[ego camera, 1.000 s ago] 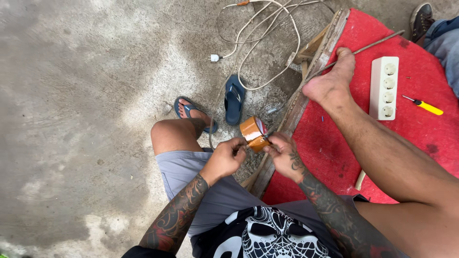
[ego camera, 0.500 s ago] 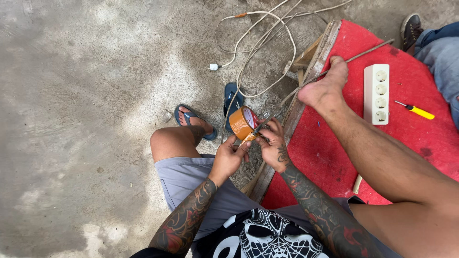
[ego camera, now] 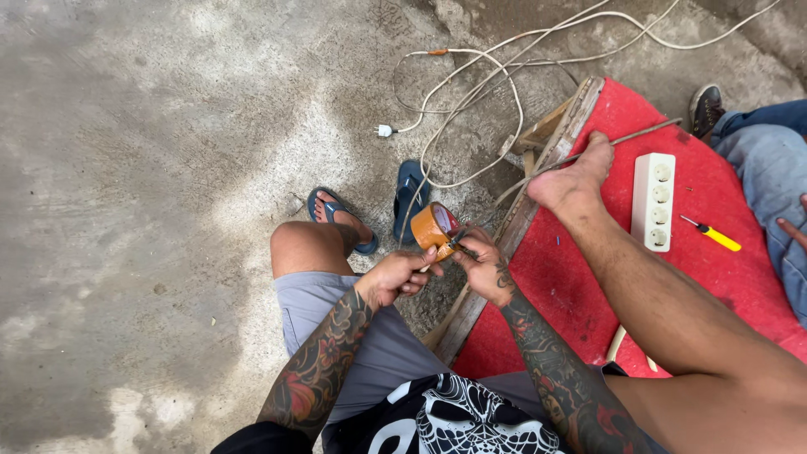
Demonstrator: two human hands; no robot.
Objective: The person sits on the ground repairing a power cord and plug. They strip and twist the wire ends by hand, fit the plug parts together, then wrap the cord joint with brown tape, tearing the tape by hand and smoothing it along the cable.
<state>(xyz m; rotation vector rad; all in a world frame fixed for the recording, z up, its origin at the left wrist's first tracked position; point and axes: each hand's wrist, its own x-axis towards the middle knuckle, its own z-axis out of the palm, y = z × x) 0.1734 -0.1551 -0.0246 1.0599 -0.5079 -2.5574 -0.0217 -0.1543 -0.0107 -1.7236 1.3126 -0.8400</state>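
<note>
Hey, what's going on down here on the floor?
A person sits on the concrete floor with both hands at a roll of brown tape. The right hand holds the roll, and the left hand pinches at its edge, where a thin dark tool or wire end shows; I cannot tell which. One bare foot rests on a red mat, beside a white power strip and a yellow screwdriver. White cable lies looped nearby. Another person's leg in jeans shows at the right.

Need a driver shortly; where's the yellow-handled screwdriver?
In the head view, the screwdriver lies on the red mat at the right, just right of the white power strip.
</note>
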